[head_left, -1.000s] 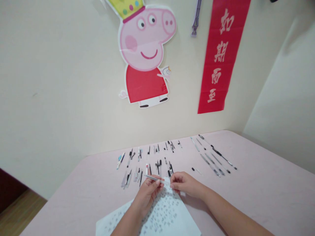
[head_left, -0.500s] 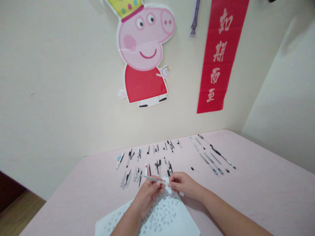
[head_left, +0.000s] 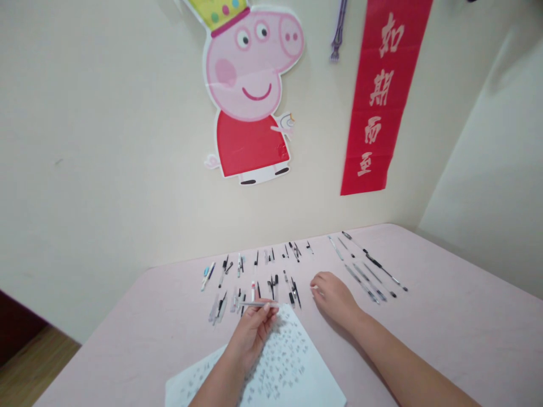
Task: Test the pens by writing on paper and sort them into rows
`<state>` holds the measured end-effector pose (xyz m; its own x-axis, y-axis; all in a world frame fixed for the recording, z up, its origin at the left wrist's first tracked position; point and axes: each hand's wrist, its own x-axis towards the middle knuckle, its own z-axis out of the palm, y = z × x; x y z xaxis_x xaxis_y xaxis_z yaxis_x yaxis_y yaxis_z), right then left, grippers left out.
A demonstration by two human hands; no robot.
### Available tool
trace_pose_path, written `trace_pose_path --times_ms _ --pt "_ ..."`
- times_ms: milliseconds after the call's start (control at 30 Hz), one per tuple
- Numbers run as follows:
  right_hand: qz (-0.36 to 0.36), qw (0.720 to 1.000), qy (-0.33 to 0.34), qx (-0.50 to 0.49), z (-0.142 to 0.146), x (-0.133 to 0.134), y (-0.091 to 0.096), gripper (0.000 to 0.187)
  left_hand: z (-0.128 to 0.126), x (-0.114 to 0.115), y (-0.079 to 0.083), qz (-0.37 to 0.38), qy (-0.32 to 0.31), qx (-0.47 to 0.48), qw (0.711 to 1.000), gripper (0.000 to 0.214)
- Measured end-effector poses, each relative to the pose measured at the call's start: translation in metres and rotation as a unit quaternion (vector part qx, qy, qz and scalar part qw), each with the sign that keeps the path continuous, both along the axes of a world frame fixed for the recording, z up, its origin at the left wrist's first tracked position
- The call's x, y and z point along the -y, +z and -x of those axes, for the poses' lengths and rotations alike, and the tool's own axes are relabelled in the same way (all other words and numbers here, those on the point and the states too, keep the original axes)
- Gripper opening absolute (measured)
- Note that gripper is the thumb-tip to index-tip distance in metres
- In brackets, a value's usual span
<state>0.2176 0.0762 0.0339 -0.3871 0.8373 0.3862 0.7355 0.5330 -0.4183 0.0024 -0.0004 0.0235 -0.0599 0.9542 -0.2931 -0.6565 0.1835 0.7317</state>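
A slim, clear-looking pen [head_left: 254, 304] without a cap lies nearly level in my left hand [head_left: 253, 329], pinched between thumb and fingers. The hand is over the top part of a white paper [head_left: 292, 362] covered with dark handwriting. To the right of the paper, my right hand [head_left: 335, 297] is low at the table with its fingers curled together and pointing left. Whatever its fingertips may hold is hidden. The small black cap and clear piece seen there earlier are covered by this hand.
Pen parts lie in small groups across the pink tabletop [head_left: 127, 339], among them a black-capped group [head_left: 294, 293] and a blue-and-white pen [head_left: 207, 277]. Several whole pens [head_left: 373, 274] lie slanted at the right. A wall [head_left: 127, 169] stands behind the table.
My right hand has left the pen's end and moved right and forward, down to the table over the black cap. My left hand still holds the pen, now turned more level.
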Motion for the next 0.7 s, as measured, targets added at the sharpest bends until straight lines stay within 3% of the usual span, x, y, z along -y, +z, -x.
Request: trace_pose_path --times_ms 100,333,567,700 --pt "-0.063 0.989 -0.085 0.105 -0.011 -0.006 -0.001 0.013 0.000 -0.001 0.001 0.003 0.013 0.012 1.000 0.007" --pt "-0.085 0.957 -0.187 0.203 -0.016 -0.005 -0.004 0.019 0.000 0.000 0.002 -0.001 0.016 0.021 1.000 0.003" --pt "-0.081 0.959 -0.165 0.216 -0.019 -0.008 -0.013 0.016 0.000 0.000 0.001 -0.001 0.015 0.019 1.000 0.003" --pt "-0.066 0.976 -0.122 0.170 -0.013 -0.007 -0.008 0.016 0.000 0.000 0.001 -0.001 0.014 0.020 1.000 0.004"
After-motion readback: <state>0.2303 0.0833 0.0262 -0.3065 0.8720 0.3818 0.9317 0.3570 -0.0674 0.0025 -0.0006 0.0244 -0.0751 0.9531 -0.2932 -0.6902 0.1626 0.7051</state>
